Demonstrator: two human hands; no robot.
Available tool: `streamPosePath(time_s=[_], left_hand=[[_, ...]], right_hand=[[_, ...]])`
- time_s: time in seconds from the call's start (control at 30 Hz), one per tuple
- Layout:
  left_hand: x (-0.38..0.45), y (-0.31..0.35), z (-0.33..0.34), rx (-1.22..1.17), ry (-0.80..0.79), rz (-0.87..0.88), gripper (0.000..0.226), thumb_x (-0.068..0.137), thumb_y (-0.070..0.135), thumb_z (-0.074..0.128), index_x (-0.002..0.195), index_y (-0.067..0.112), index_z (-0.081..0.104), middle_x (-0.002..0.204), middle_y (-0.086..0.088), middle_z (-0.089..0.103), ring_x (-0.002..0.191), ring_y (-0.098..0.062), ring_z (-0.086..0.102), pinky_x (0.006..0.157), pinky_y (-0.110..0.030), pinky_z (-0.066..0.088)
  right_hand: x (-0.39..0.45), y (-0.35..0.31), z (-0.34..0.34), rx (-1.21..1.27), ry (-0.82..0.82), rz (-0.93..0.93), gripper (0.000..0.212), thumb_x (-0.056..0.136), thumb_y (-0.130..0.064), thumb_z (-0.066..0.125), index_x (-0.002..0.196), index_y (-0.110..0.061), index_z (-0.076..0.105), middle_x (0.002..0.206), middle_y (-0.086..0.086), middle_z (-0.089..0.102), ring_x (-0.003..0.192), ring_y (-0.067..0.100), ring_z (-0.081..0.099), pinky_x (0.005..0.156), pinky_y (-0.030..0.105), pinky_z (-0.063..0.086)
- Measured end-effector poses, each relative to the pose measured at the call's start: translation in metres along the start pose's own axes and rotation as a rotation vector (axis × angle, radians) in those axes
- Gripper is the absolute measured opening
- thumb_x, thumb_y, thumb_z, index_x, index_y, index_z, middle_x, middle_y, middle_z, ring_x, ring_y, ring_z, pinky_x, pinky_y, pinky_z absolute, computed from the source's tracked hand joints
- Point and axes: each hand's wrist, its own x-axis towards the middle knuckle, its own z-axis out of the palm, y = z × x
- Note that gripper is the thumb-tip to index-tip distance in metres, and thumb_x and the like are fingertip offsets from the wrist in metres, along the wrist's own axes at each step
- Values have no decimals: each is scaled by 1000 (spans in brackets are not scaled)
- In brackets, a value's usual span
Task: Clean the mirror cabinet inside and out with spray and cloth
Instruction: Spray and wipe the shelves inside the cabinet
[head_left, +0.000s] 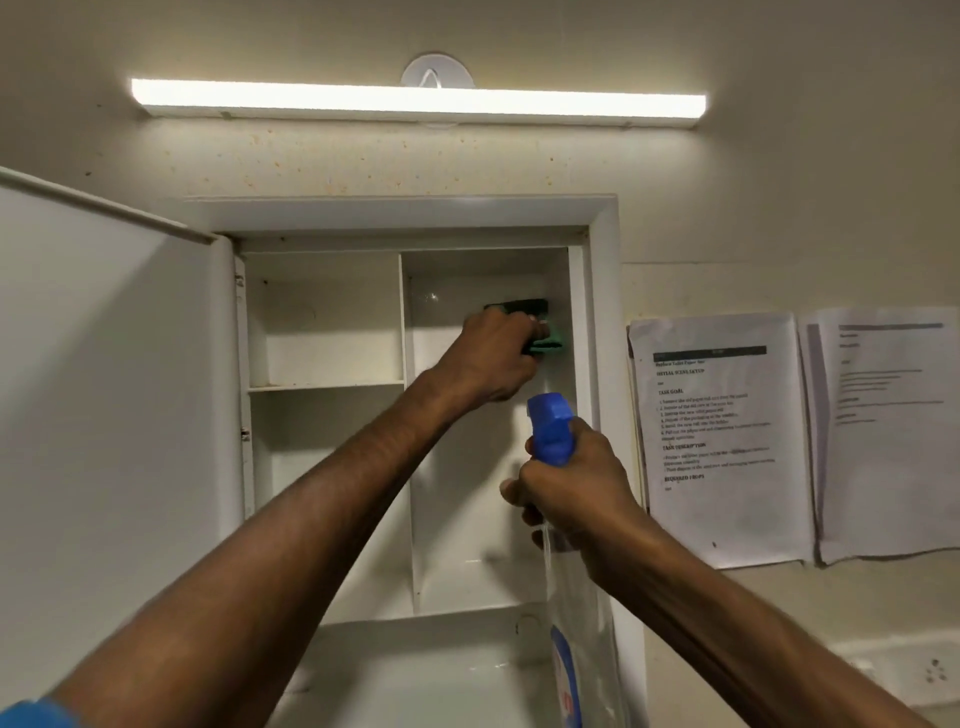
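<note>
The white mirror cabinet (597, 244) hangs open on the wall, its door (104, 389) swung out to the left. Inside, a vertical divider splits it and a shelf (324, 386) crosses the left half. My left hand (493, 358) reaches into the upper right compartment and presses a green and black cloth (545, 340) against the back wall near the right side. My right hand (571, 483) grips a clear spray bottle (576, 623) with a blue trigger head (553, 426), held in front of the cabinet's right edge, nozzle towards the cabinet.
A lit tube light (415, 101) runs along the wall above the cabinet. Two printed paper sheets (722, 441) hang on the wall to the right. A white socket plate (904, 675) sits at the lower right. A ledge (415, 670) lies below the cabinet.
</note>
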Motion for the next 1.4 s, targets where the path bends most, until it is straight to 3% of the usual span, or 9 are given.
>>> streamPosePath(time_s=[0.17, 0.37, 0.6, 0.8, 1.23, 1.4], left_hand=[[-21, -2, 21, 7, -37, -8, 47, 85, 11, 48, 131, 20, 55, 128, -10, 60, 115, -32, 54, 97, -36, 39], [-39, 0, 35, -37, -74, -5, 46, 87, 12, 49, 132, 20, 54, 129, -9, 60, 116, -29, 54, 98, -36, 39], [-56, 3, 47, -74, -125, -8, 47, 87, 12, 49, 134, 22, 53, 131, -7, 58, 119, -28, 52, 97, -33, 39], [-75, 6, 62, -107, -170, -37, 48, 88, 11, 47, 135, 22, 51, 137, -4, 52, 124, -25, 46, 99, -32, 34], [-113, 19, 84, -200, -248, -64, 40, 83, 6, 52, 121, 11, 63, 123, -5, 65, 107, -26, 59, 88, -29, 41], [-130, 26, 93, -231, -291, -98, 19, 82, 11, 56, 95, 4, 69, 89, -13, 69, 75, -24, 59, 68, -26, 35]], right_hand=[[-12, 12, -4, 77, -73, 143, 32, 75, 0, 67, 99, -17, 54, 79, 10, 67, 56, 16, 60, 51, 31, 54], [-22, 32, -10, -38, -48, 146, 15, 80, -1, 64, 84, -13, 56, 63, 2, 62, 58, 16, 59, 60, 37, 57], [-34, 44, -6, -31, 0, 154, 31, 73, -4, 70, 96, -18, 53, 94, 19, 70, 59, 19, 60, 54, 31, 55], [-43, 61, -5, -37, -26, 199, 21, 79, -2, 66, 90, -16, 54, 81, 13, 67, 67, 21, 64, 56, 33, 55], [-57, 74, -9, -10, -9, 198, 30, 75, -2, 71, 95, -17, 57, 76, 8, 62, 60, 19, 62, 60, 38, 59], [-62, 72, -8, -21, -10, 184, 33, 75, 0, 72, 94, -20, 54, 72, 5, 61, 58, 16, 61, 57, 34, 58]])
